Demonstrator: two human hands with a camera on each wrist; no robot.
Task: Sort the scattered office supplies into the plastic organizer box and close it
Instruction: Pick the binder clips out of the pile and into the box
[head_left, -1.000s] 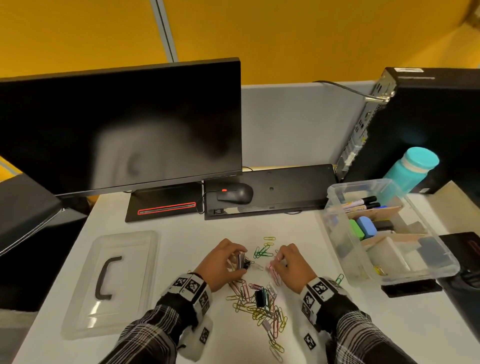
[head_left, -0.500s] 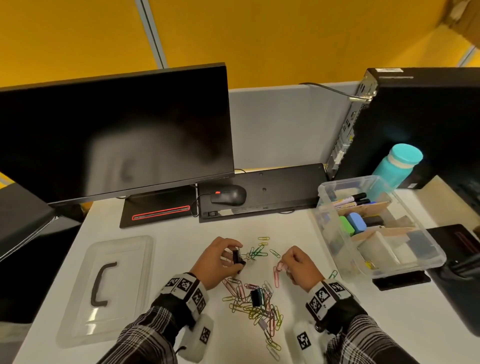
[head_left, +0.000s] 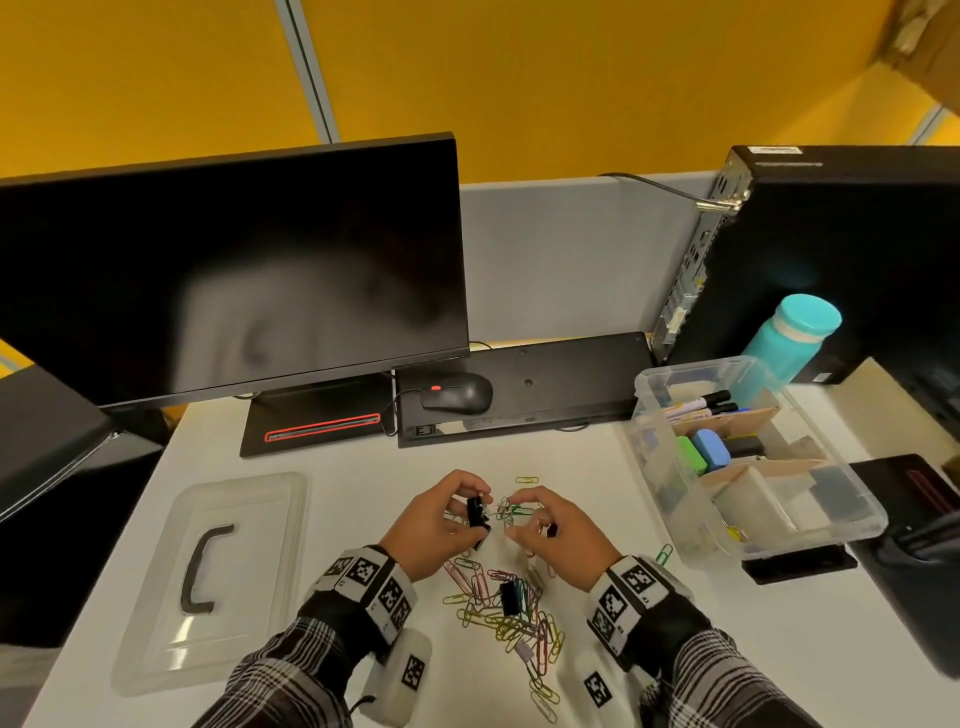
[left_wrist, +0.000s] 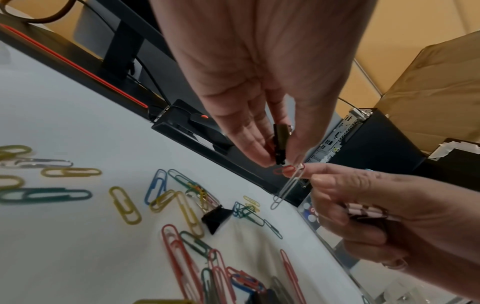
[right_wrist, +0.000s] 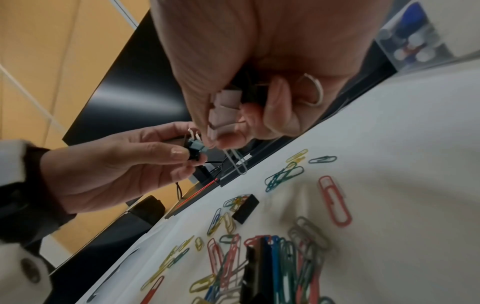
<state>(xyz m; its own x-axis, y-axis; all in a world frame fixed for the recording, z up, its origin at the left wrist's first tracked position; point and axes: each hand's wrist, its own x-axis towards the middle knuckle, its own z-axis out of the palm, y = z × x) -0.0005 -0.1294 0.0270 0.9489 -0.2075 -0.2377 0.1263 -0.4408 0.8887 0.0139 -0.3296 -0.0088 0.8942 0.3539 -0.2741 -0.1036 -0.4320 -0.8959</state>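
My left hand (head_left: 475, 506) pinches a black binder clip (left_wrist: 280, 144) between thumb and fingers, lifted above the white desk. My right hand (head_left: 522, 514) meets it from the right. Its fingertips pinch a silver paper clip (left_wrist: 288, 187) that hangs down, and its curled fingers keep several pink binder clips (right_wrist: 224, 111) in the palm. Below both hands lies a heap of coloured paper clips (head_left: 511, 618) with another black binder clip (head_left: 509, 597) among them. The clear organizer box (head_left: 660, 467) stands open at the right, holding markers and erasers. Its lid (head_left: 249, 545) lies flat at the left.
A monitor (head_left: 234, 270), a mouse (head_left: 460, 392) and a black keyboard (head_left: 561, 379) line the back of the desk. A computer tower (head_left: 831, 249) and a teal bottle (head_left: 789, 338) stand behind the box. A green paper clip (head_left: 664, 553) lies beside the box's near wall.
My right hand has left the desk surface and moved left to meet the left hand. It now pinches a silver paper clip beside the black binder clip. Both hands sit a little higher.
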